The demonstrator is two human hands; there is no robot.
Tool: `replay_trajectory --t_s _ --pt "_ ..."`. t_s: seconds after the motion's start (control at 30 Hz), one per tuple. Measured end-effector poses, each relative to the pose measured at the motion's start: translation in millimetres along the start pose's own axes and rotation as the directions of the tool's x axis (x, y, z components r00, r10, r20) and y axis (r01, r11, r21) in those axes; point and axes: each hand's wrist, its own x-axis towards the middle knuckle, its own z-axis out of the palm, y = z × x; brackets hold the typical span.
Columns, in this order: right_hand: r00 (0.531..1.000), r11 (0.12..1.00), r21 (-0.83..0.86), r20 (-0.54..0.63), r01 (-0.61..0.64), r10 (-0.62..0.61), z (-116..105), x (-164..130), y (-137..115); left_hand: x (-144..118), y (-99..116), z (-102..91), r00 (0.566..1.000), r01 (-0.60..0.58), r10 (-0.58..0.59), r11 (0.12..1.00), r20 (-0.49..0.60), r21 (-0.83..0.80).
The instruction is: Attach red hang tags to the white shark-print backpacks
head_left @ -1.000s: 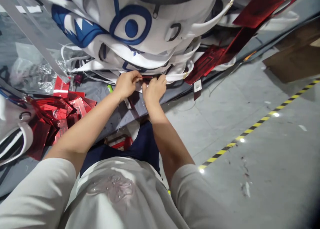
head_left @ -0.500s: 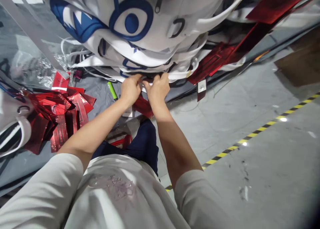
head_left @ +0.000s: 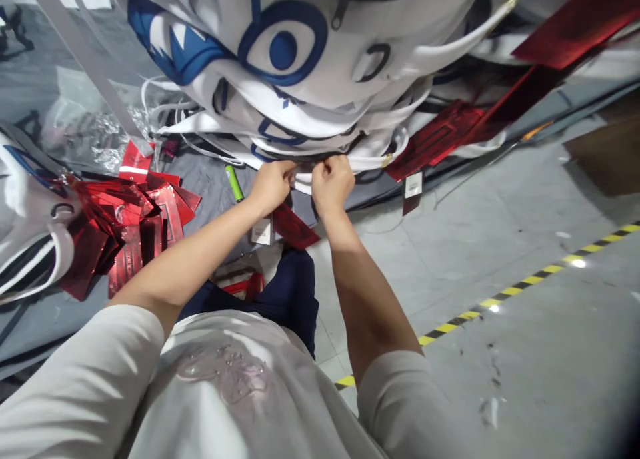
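Head view: we reach both arms forward, our left hand (head_left: 271, 186) and right hand (head_left: 332, 184) side by side at the lower edge of the stack of white printed bags (head_left: 310, 79) on the grey surface (head_left: 210, 179). Both sets of fingers are curled tight, pinching a white strap (head_left: 301, 173). A red tag (head_left: 295, 225) hangs just below our hands, and a green lighter (head_left: 233, 183) lies near our left.

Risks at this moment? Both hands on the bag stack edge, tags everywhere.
1. Both the left hand and right hand pinch a low edge of the tall stack of white bags; a hard pull may shift the leaning stack.
2. The red tag dangling under the hands hangs past the table edge and might snag or tear.
3. The green lighter lies beside the left wrist; a stray sweep could knock it off.
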Motion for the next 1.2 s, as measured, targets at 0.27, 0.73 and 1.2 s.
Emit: replay_trajectory --t_s 0.27,0.73,1.2 --pt "1.0 0.974 0.228 0.016 0.006 -0.01 -20 -11 0 5 0 21.3 0.999 -0.035 0.035 0.99 0.001 -0.137" --pt "0.99 0.998 -0.037 0.135 0.047 -0.042 -37 -13 0 17 12 20.4 1.0 -0.007 0.005 0.998 0.029 0.061" --pt "0.999 0.967 -0.254 0.011 0.034 -0.032 -69 -15 -9 8 -8 -7.3 0.921 0.113 0.074 0.889 0.384 -0.443"
